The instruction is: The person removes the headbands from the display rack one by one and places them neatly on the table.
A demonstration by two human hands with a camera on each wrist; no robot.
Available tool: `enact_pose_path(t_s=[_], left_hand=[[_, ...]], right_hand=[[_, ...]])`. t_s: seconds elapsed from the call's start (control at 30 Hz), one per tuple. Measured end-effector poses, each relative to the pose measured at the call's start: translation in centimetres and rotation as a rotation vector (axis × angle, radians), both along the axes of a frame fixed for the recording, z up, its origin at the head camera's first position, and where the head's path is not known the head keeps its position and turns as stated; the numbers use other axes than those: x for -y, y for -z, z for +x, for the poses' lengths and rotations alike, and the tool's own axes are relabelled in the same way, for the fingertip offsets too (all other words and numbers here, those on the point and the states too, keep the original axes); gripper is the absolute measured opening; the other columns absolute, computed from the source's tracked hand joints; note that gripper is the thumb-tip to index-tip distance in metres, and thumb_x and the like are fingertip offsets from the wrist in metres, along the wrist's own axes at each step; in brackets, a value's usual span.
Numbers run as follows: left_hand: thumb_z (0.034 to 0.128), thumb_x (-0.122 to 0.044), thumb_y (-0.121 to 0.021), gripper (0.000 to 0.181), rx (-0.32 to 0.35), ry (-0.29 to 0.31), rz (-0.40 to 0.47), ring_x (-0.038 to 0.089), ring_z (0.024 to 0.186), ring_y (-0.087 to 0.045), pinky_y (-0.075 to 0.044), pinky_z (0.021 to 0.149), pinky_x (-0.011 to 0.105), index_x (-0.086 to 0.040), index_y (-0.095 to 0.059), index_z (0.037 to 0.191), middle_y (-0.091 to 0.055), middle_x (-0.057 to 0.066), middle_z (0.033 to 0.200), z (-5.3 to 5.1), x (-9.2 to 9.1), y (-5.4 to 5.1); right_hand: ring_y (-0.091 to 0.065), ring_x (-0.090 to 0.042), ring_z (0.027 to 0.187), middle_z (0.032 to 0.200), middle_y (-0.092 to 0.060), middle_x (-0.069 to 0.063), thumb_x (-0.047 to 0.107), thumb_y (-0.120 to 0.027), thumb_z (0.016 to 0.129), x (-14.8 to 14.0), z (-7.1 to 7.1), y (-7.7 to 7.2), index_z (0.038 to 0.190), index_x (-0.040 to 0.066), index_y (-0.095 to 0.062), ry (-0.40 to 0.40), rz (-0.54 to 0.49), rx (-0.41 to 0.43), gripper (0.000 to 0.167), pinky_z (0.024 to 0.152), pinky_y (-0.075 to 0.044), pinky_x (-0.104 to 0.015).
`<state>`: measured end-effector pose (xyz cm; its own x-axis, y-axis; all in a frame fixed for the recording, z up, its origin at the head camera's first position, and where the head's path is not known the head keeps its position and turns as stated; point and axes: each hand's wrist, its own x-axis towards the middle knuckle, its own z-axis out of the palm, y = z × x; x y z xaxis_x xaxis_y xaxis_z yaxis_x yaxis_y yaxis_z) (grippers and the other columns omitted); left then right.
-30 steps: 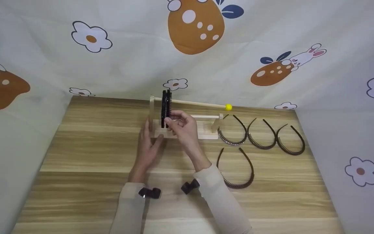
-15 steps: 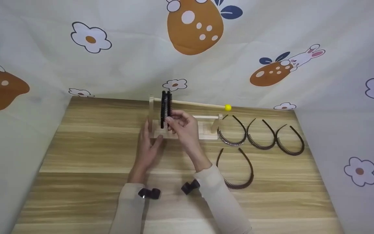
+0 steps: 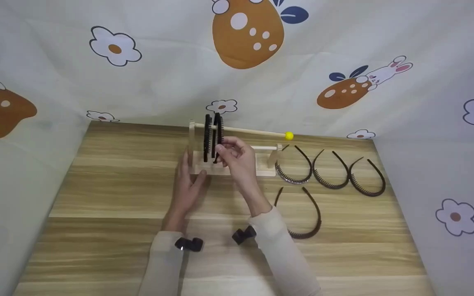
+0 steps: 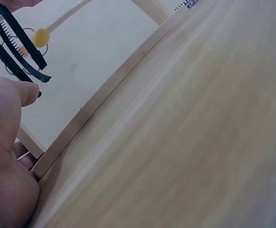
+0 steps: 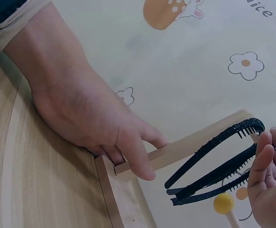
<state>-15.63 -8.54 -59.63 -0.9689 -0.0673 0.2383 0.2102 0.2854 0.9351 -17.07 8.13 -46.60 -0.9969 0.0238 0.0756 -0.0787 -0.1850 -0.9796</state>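
A pale wooden rack (image 3: 266,173) stands at the back of the table. My left hand (image 3: 185,191) grips its left end, thumb in front and fingers around the upright post (image 5: 185,140). Black toothed headbands hang on the rack's upper rod (image 3: 253,131), which ends in a yellow ball (image 3: 289,135). With thumb and fingers my right hand (image 3: 240,164) pinches the rightmost headband (image 3: 219,123) on that rod. Left of it hangs a headband with a glittery band (image 5: 209,142). A further dark headband (image 5: 214,173) shows between them in the right wrist view.
Several dark headbands lie on the table right of the rack, among them a glittery one (image 3: 296,180), a plain one (image 3: 335,187) and one farther right (image 3: 384,179). Another headband (image 3: 318,220) lies nearer, beside my right sleeve. A patterned curtain (image 3: 159,82) rises behind the table.
My right hand has shifted slightly right along the rod with the pinched headband, widening the gap to the leftmost one. The left hand stays on the rack's end.
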Motion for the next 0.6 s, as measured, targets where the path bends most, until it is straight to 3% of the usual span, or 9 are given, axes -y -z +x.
enact_pose_path(t_s=[0.43,0.6], left_hand=[[0.1107,-0.023,-0.067,0.087,0.037,0.017,0.008,0.049,0.164,-0.025,-0.021,0.128,0.079,-0.018,-0.014,0.18,-0.015,0.016,0.185,0.2,0.1,-0.2],[0.111,-0.025,-0.066,0.087,0.055,0.016,-0.002,0.05,0.165,-0.022,-0.017,0.129,0.08,-0.013,-0.014,0.179,-0.015,0.019,0.184,0.3,0.1,-0.4]], right_hand=[[-0.064,-0.013,0.07,0.097,-0.073,-0.007,-0.005,-0.074,0.1,-1.1,0.2,-1.0,0.118,-0.008,-0.071,0.019,-0.019,-0.036,0.018,0.06,-0.054,-0.019],[-0.064,-0.013,0.07,0.095,-0.072,-0.005,-0.007,-0.072,0.101,-1.4,0.3,-1.4,0.117,-0.007,-0.07,0.02,-0.055,-0.049,0.016,0.061,-0.054,-0.02]])
